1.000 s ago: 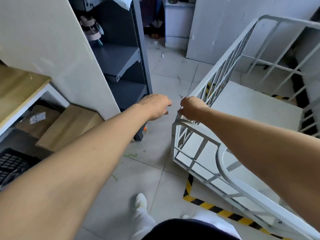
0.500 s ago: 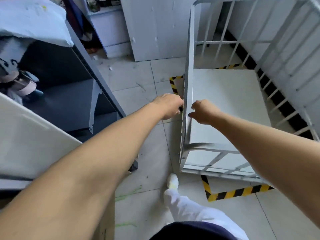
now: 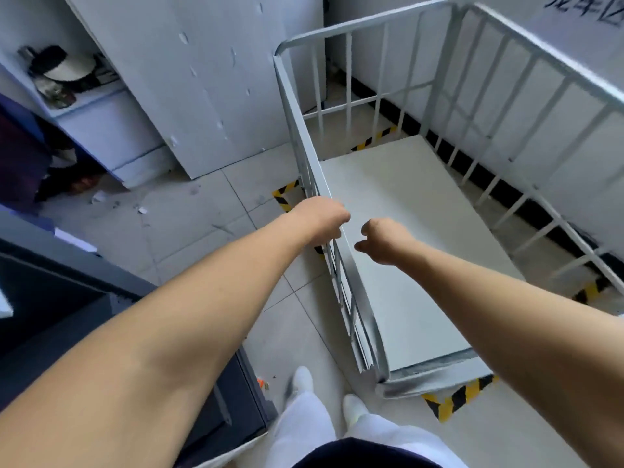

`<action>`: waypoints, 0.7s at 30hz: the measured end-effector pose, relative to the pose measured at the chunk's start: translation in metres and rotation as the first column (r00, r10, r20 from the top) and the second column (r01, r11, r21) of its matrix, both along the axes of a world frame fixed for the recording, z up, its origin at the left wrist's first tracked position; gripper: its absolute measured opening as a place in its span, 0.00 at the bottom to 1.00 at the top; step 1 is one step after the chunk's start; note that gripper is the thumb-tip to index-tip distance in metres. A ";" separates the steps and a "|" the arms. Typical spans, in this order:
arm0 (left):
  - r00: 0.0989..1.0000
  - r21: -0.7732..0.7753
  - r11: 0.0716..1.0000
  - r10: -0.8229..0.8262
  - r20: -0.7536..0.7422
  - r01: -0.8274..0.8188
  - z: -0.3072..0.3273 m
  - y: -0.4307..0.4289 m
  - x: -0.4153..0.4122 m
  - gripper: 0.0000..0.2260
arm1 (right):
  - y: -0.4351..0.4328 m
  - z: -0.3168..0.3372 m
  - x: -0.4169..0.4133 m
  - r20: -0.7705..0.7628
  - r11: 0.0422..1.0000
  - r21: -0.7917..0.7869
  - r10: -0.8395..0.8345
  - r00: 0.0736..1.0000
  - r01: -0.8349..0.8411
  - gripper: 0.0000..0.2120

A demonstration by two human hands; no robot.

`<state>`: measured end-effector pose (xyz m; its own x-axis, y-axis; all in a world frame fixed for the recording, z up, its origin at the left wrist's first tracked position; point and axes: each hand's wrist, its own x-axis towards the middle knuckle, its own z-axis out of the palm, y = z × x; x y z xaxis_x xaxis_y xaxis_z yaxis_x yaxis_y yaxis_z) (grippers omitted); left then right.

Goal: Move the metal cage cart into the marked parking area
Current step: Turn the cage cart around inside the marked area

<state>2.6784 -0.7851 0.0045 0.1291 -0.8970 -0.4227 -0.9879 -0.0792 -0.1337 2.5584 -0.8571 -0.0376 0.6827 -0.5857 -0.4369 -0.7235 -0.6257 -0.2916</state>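
Observation:
The grey metal cage cart (image 3: 293, 106) stands by the right wall, with barred sides and a white platform (image 3: 405, 231). Yellow-black floor tape (image 3: 452, 400) shows at its near corner, and more tape corners show at its left, far and right sides. My left hand (image 3: 320, 219) is closed over the top rail of the cart's left side. My right hand (image 3: 381, 241) hovers just right of that rail, above the platform, fingers loosely curled and thumb apart, holding nothing.
A white panel (image 3: 202, 79) leans behind the cart's left side. A dark metal shelf unit (image 3: 67, 298) stands close at my left. A low white shelf (image 3: 101, 123) with clutter is far left. My feet (image 3: 304, 383) stand by the cart's near corner.
The view has swung right and the cart now sits squarer between the tape corners. My right hand has come off the rail; my left hand has taken hold of it.

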 end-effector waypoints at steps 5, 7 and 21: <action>0.978 0.072 0.976 -0.207 -0.012 0.207 -0.014 -0.067 0.025 0.16 | -0.032 -0.006 0.016 -0.039 0.983 0.017 -0.179 0.983 0.180 0.21; 0.960 0.094 0.956 -0.280 -0.007 0.279 -0.018 -0.090 0.035 0.16 | -0.044 -0.007 0.021 -0.061 0.968 0.014 -0.248 0.967 0.250 0.21; 0.777 0.008 0.778 -0.626 -0.070 0.628 -0.030 -0.201 0.048 0.15 | -0.112 -0.013 0.023 -0.087 0.782 0.026 -0.619 0.781 0.623 0.21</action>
<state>2.7259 -0.9863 -0.0256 -0.4841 -0.7573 -0.4383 -0.8235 0.5637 -0.0645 2.5816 -0.9692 -0.0506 0.1455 -0.8480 -0.5096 -0.9696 -0.0199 -0.2438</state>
